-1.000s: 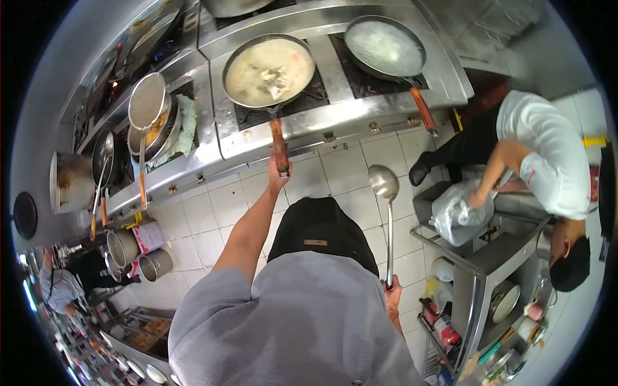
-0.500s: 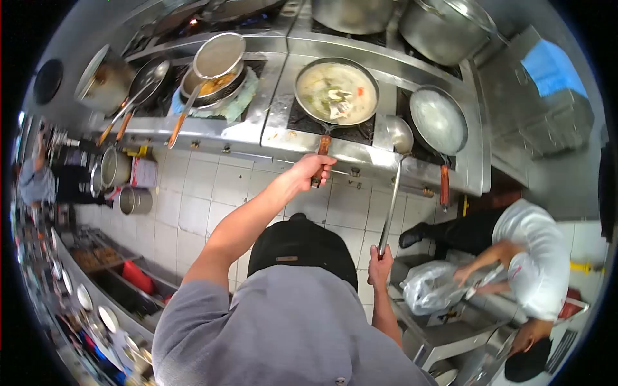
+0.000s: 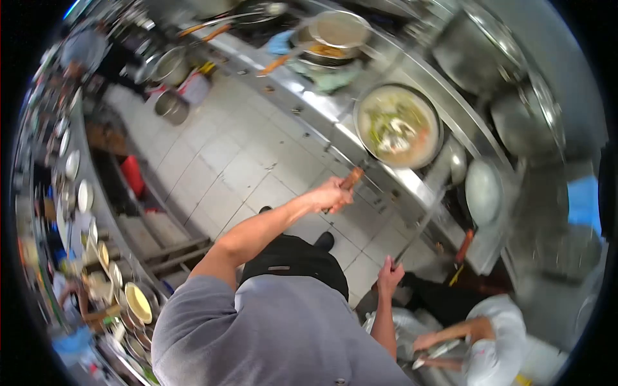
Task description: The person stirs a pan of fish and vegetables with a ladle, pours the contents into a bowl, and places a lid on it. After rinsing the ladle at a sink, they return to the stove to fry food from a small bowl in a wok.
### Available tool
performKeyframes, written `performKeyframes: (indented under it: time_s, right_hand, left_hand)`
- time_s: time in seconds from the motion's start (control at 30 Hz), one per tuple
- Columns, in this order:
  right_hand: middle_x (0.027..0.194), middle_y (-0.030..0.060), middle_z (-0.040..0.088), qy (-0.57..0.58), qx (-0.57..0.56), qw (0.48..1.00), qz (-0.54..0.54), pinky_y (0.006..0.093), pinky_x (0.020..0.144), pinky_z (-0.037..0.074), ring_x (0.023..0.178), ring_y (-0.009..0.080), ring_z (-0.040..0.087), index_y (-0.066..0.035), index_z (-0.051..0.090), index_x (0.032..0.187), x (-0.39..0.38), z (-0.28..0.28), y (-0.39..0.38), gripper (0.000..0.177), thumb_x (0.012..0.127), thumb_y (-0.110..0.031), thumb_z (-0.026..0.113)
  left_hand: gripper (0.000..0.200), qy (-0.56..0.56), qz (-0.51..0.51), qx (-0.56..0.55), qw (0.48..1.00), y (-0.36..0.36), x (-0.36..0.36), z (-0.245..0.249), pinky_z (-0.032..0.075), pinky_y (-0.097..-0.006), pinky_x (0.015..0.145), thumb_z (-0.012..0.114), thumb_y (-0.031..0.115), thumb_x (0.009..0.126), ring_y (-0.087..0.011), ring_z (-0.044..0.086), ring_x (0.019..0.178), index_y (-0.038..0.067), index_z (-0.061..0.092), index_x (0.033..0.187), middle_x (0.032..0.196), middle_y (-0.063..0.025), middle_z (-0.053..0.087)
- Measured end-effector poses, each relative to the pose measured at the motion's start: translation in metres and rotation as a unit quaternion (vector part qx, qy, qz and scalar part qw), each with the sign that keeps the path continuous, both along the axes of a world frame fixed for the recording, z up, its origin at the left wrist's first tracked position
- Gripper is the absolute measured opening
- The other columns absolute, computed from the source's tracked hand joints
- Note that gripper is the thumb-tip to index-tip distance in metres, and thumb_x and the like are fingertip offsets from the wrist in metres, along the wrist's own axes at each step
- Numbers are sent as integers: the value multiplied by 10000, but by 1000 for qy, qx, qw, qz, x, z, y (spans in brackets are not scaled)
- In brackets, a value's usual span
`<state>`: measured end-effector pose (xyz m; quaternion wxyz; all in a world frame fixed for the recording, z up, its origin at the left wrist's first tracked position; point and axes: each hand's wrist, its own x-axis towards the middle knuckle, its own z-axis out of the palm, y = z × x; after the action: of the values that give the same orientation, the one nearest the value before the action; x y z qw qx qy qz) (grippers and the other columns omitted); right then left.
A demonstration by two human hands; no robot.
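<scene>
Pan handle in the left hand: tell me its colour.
Orange-brown, seen best in the head view, where the pan handle juts from the left hand.

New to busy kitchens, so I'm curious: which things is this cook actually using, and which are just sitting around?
In use: left hand gripping the handle of the soup pan; right hand holding the ladle.
Lying about: second pan, strainer, pots on the floor, plates.

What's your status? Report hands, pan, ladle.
Left hand shut on pan handle, soup pan on stove. Right hand shut on ladle, bowl beside pan rim. Co-worker crouched low right, clear of both.
</scene>
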<state>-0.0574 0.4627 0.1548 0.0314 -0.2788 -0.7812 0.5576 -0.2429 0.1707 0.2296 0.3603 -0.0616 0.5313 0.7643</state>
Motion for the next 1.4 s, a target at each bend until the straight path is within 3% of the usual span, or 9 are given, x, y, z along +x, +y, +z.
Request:
performKeyframes:
  time_s: [0.13, 0.2, 0.27, 0.67, 0.93, 1.13, 1.17, 1.27, 1.4]
  right_hand:
    - [638, 27, 424, -37, 79, 989, 115, 323, 557, 358, 629, 128, 376, 7, 394, 680, -16, -36, -31, 339, 875, -174, 604]
    - [540, -7, 400, 43, 93, 978, 180, 289, 407, 309, 455, 92, 375, -53, 389, 673, -29, -61, -59, 352, 893, -237, 593]
    - [531, -8, 389, -27, -5, 980, 199, 293, 379, 295, 417, 94, 360, -71, 362, 669, -34, -34, -114, 350, 903, -225, 573]
    - [519, -21, 383, -12, -41, 879, 474, 252, 384, 300, 416, 76, 384, -89, 386, 664, -108, -18, -473, 279, 872, -109, 570]
    - [512, -27, 392, -11, -28, 748, 663, 236, 351, 321, 383, 76, 405, -90, 415, 721, -205, -5, -720, 285, 898, -205, 607]
    - [529, -29, 409, -36, -95, 606, 789, 229, 354, 328, 392, 71, 413, -86, 440, 758, -257, 47, -946, 242, 903, -189, 604]
    - [529, -31, 412, 24, -78, 572, 816, 223, 356, 330, 393, 63, 409, -83, 446, 779, -272, 33, -977, 227, 903, -185, 607]
    - [536, -30, 419, -40, -91, 513, 853, 215, 359, 329, 395, 55, 407, -76, 456, 806, -263, 90, -1085, 204, 902, -175, 606]
    - [563, -26, 437, 28, -104, 384, 917, 204, 366, 322, 403, 49, 414, -53, 470, 850, -245, 117, -1204, 138, 909, -129, 569]
  left_hand:
    - [150, 28, 28, -8, 999, -80, 67, -1, 326, -260, 326, 609, 56, 712, -74, 412, 359, 73, 473, 771, 504, 12, 436]
    - [147, 9, 60, 20, 998, -126, 101, 7, 325, -258, 332, 595, 45, 715, -70, 413, 361, 74, 458, 760, 505, 16, 437]
    - [154, 4, 77, 23, 997, -180, 137, 14, 321, -253, 338, 579, 34, 724, -64, 409, 368, 82, 434, 746, 510, 22, 425]
    - [170, -53, 393, -9, 918, -457, 289, 44, 318, -249, 353, 586, 39, 756, -77, 398, 364, 70, 430, 815, 513, 12, 419]
    - [176, -44, 627, -54, 776, -620, 296, 70, 320, -246, 338, 590, 13, 767, -78, 416, 355, 58, 437, 841, 525, 9, 437]
    - [197, -30, 764, -65, 641, -718, 282, 105, 318, -240, 328, 593, -15, 768, -71, 402, 351, 61, 420, 825, 526, 10, 430]
    - [196, -30, 780, -51, 623, -731, 281, 111, 317, -240, 327, 590, -15, 769, -71, 398, 349, 61, 419, 826, 527, 10, 429]
    - [192, -35, 824, -25, 564, -760, 281, 122, 316, -241, 323, 582, -17, 773, -73, 388, 345, 61, 415, 827, 529, 8, 425]
    - [194, -39, 864, -51, 500, -806, 288, 129, 318, -243, 319, 576, -13, 783, -73, 382, 344, 66, 405, 831, 521, 9, 419]
